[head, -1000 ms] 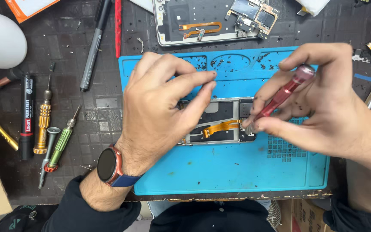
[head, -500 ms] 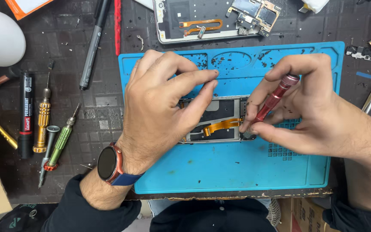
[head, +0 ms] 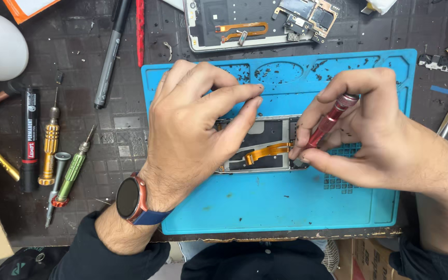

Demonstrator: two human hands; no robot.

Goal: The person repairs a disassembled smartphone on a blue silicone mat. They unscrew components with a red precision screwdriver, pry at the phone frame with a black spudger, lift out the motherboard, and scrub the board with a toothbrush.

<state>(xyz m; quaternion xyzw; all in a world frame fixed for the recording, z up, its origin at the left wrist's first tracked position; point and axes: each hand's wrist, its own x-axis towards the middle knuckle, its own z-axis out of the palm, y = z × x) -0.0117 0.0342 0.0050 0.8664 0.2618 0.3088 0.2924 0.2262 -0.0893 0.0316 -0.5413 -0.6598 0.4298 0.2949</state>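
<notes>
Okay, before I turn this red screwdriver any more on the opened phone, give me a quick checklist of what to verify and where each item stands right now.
1. Left hand steadies the opened phone: ok, it rests on the frame.
2. Right hand grips the red screwdriver: ok, pinched between the fingers.
3. Screwdriver tip seated in a screw: cannot tell, fingertips hide it.
4. Orange flex cable clear of the tip: ok, it lies just to the left.
5. Phone fully on the blue mat: ok.
6. Mat free of debris: not ok, dark specks lie along its top trays.
</notes>
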